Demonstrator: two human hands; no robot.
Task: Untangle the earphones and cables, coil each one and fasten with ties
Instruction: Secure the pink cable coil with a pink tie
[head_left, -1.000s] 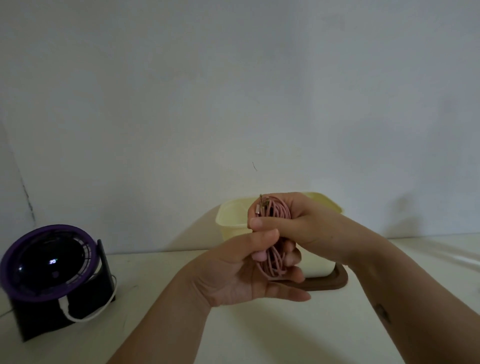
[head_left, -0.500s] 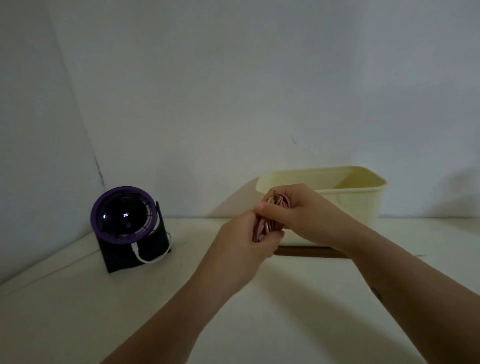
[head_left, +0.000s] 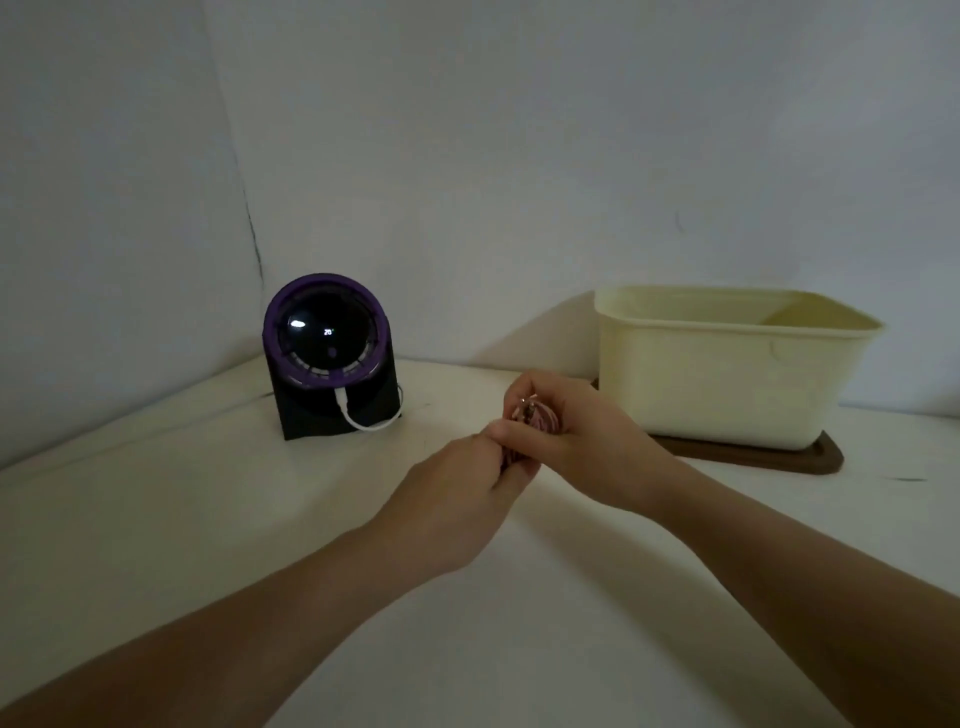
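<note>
A coiled pink cable is bunched between both hands above the white table. My right hand grips the upper part of the coil, its fingers curled round the strands. My left hand holds the lower part from the left, and its fingers hide most of the cable there. A metal plug tip shows at the top of the bundle. No tie is visible.
A cream plastic tub stands on a dark brown lid at the back right. A black and purple round device with a white cable plugged in sits at the back left by the wall corner.
Both hands have sunk lower and moved out in front of the tub with the pink coil. My left hand, earlier flat under the coil, now closes on its lower part. The view turned left.
</note>
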